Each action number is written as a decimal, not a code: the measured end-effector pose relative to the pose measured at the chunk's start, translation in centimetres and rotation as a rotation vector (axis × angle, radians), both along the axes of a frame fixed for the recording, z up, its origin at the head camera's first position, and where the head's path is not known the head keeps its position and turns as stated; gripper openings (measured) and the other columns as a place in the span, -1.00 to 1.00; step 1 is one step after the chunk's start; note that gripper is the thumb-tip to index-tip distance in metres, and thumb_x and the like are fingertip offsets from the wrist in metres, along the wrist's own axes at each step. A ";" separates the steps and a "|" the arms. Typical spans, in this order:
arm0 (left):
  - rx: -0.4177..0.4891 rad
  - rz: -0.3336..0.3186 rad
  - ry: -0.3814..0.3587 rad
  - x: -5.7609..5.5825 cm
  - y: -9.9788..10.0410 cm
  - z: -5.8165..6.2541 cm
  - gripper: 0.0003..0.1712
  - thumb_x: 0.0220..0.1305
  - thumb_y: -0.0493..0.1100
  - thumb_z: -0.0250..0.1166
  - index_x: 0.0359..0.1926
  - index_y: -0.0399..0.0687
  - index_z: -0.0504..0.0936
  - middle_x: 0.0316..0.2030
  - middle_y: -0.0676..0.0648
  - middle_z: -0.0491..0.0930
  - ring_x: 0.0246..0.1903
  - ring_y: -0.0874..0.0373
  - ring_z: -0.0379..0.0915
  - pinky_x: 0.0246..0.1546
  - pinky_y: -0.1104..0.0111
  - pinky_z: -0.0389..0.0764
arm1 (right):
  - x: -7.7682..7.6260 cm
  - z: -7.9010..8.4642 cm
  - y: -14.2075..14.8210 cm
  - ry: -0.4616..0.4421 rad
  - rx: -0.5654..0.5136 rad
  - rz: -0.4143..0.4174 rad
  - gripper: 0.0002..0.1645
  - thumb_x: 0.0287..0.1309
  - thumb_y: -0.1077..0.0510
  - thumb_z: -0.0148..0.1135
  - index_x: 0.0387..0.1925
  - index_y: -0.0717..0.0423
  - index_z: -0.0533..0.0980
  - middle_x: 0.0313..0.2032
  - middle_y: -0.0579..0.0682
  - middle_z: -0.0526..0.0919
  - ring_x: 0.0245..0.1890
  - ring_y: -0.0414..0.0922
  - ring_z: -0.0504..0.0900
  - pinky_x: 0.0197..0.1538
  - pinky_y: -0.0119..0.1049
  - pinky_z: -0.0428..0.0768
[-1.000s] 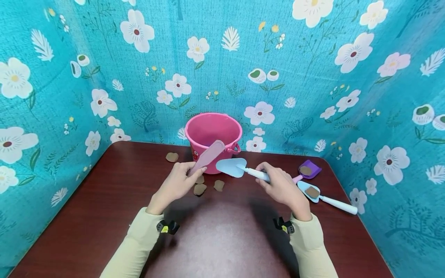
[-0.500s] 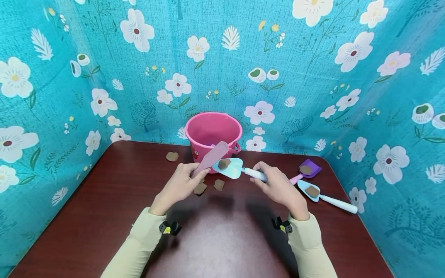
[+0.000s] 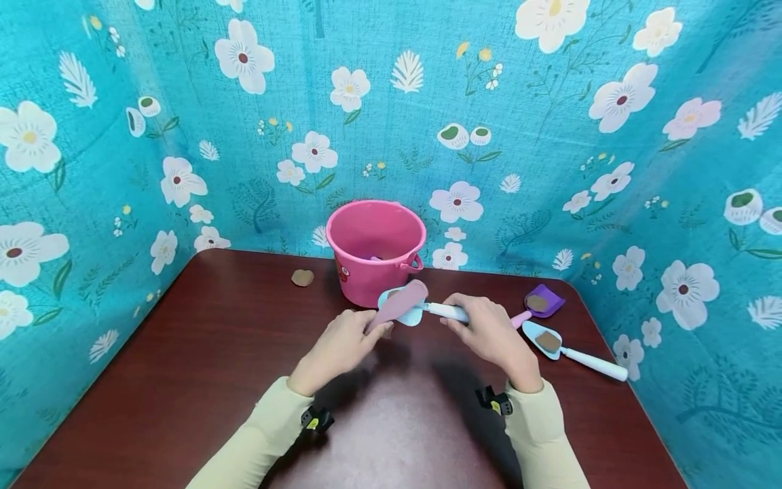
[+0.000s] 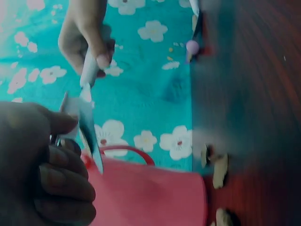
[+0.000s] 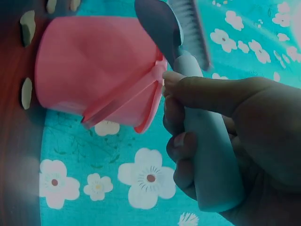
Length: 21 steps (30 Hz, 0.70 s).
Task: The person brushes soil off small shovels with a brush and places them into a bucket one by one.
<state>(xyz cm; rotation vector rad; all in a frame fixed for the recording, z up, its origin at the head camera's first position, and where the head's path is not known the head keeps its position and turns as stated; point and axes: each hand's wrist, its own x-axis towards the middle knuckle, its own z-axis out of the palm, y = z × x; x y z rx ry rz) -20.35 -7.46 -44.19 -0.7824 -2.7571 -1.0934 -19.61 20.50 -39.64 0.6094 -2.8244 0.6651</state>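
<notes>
My left hand (image 3: 336, 343) grips a flat pink tool (image 3: 408, 299) with a rounded tip; its exact kind is unclear, though the right wrist view shows ridges along it. In my right hand (image 3: 489, 333) is a light-blue toy trowel (image 5: 209, 155), held by its pale handle. The pink tool lies across the trowel's blade (image 3: 413, 316), partly covering a flat brown piece (image 3: 391, 294) on it. Whether tool and blade touch cannot be told. Just behind both hands stands a pink bucket (image 3: 366, 282), upright, with a small pale thing low inside.
One brown piece (image 3: 302, 277) lies left of the bucket; several more lie at its foot, seen in the left wrist view. At the right are a purple shovel (image 3: 552, 301) and another light-blue trowel (image 3: 595, 363), each bearing a brown piece. Floral cloth (image 3: 391, 136) encloses the table.
A brown piece has come to lie on the right hand's trowel. My left hand has moved right and nearer, bringing the pink tool from before the bucket over the blade.
</notes>
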 end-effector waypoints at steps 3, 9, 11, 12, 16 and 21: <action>0.001 0.077 -0.024 -0.4 -0.5 -0.3 -0.70 0.43 0.05 0.30 -0.44 0.10 0.52 -0.70 0.12 0.36 -0.71 0.29 0.20 -0.66 0.40 0.35 | -0.1 -0.1 0.3 -0.002 0.018 -0.014 -0.77 0.19 0.08 0.47 -0.14 0.00 0.64 -0.45 -0.20 0.60 -0.50 -0.22 0.46 -0.38 -0.25 0.45; -0.011 0.179 0.000 -1.3 -1.9 -0.3 -0.70 0.42 0.02 0.31 -0.43 0.02 0.52 -0.70 0.07 0.37 -0.73 0.25 0.25 -0.67 0.37 0.38 | -0.2 0.1 0.6 -0.018 -0.016 -0.003 -0.77 0.19 0.08 0.47 -0.12 -0.01 0.67 -0.42 -0.20 0.64 -0.45 -0.20 0.49 -0.34 -0.22 0.47; 0.017 0.189 -0.003 -1.3 -2.2 -0.1 -0.71 0.43 0.00 0.30 -0.41 -0.01 0.53 -0.71 0.06 0.38 -0.75 0.24 0.25 -0.69 0.37 0.39 | -0.2 0.1 0.7 -0.028 -0.042 0.003 -0.76 0.19 0.09 0.47 -0.10 -0.01 0.68 -0.40 -0.20 0.65 -0.44 -0.19 0.50 -0.32 -0.22 0.49; 0.038 0.187 -0.005 -1.3 -2.3 0.0 -0.71 0.43 0.00 0.30 -0.41 -0.02 0.53 -0.72 0.05 0.38 -0.75 0.24 0.24 -0.69 0.38 0.38 | -0.2 0.1 0.7 -0.032 -0.053 0.004 -0.75 0.18 0.10 0.48 -0.10 -0.01 0.68 -0.40 -0.20 0.66 -0.43 -0.19 0.51 -0.31 -0.22 0.50; 0.151 0.122 0.000 -0.9 -1.8 0.4 -0.70 0.44 -0.01 0.29 -0.41 -0.04 0.54 -0.73 0.06 0.36 -0.75 0.27 0.18 -0.71 0.41 0.30 | -0.3 0.2 0.6 -0.038 -0.082 0.018 -0.76 0.18 0.12 0.48 -0.11 0.01 0.69 -0.42 -0.20 0.65 -0.45 -0.19 0.50 -0.31 -0.21 0.50; 0.191 -0.039 0.034 0.1 0.3 0.1 -0.69 0.44 -0.02 0.29 -0.47 0.04 0.53 -0.72 0.15 0.28 -0.70 0.35 0.12 -0.63 0.44 0.27 | -0.2 0.1 0.4 -0.040 -0.078 0.036 -0.74 0.19 0.10 0.48 -0.08 0.02 0.69 -0.40 -0.19 0.66 -0.45 -0.20 0.50 -0.32 -0.23 0.50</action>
